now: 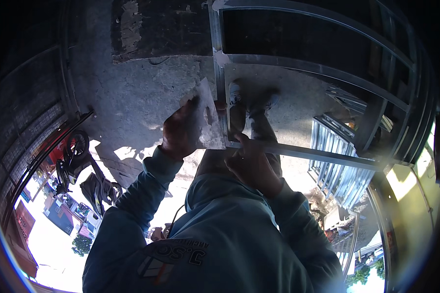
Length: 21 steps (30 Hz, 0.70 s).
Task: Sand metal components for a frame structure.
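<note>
My left hand [177, 131] is closed round a flat, pale triangular plate [208, 124], its surface smeared with a whitish paste. Fingertips show past the plate's right edge, beside the upright bar of a metal frame [303, 152]. The lower tip of the plate lies close to the frame's near left corner. At that corner my right hand [253, 165] bends over the lower bar, index finger on the metal and the other fingers curled. Whitish filler [221, 59] covers two joints farther up the frame. Whether anything small sits in my right fingers is hidden.
A dark worn board [166, 29] lies on the concrete floor [146, 93] at the far left. Bundled metal bars [337, 156] stand at the right. My shoes [235, 93] show through the frame. Motorbikes [95, 183] are parked outside at left.
</note>
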Each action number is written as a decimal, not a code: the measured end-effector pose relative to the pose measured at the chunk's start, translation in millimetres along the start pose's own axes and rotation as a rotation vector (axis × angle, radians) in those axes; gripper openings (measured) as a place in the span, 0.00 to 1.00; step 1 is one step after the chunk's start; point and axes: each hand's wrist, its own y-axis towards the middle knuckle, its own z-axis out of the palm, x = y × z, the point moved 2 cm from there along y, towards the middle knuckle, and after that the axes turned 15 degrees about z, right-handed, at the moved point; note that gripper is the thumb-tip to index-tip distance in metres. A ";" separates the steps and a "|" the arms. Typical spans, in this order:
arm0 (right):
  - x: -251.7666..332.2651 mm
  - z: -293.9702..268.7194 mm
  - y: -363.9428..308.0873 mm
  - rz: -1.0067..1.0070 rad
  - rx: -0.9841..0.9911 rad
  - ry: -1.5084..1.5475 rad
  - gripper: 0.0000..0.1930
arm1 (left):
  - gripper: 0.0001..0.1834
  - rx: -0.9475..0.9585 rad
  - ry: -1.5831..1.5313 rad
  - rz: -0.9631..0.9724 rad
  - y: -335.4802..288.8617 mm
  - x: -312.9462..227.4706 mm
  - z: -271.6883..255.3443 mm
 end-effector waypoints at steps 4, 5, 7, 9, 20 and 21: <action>-5.4 5.9 -0.3 0.025 0.062 -0.092 0.31 | 0.32 -0.023 -0.154 -0.083 3.5 -5.1 4.1; -5.2 6.0 -0.9 0.067 0.109 -0.068 0.31 | 0.32 -0.034 -0.222 -0.103 5.6 -9.0 6.7; 1.4 4.4 -5.7 0.114 0.126 -0.064 0.32 | 0.33 -0.032 -0.316 -0.110 10.0 -17.0 7.0; 13.1 2.2 -13.4 0.101 0.208 0.039 0.33 | 0.34 -0.031 -0.445 -0.093 13.8 -24.4 5.3; 17.4 -31.5 -66.6 0.083 0.485 0.575 0.33 | 0.27 -0.252 -1.755 -0.155 8.2 -27.1 -9.8; 13.6 -35.8 -61.6 0.099 0.465 0.514 0.33 | 0.26 -0.276 -1.764 -0.202 4.3 -26.5 -13.8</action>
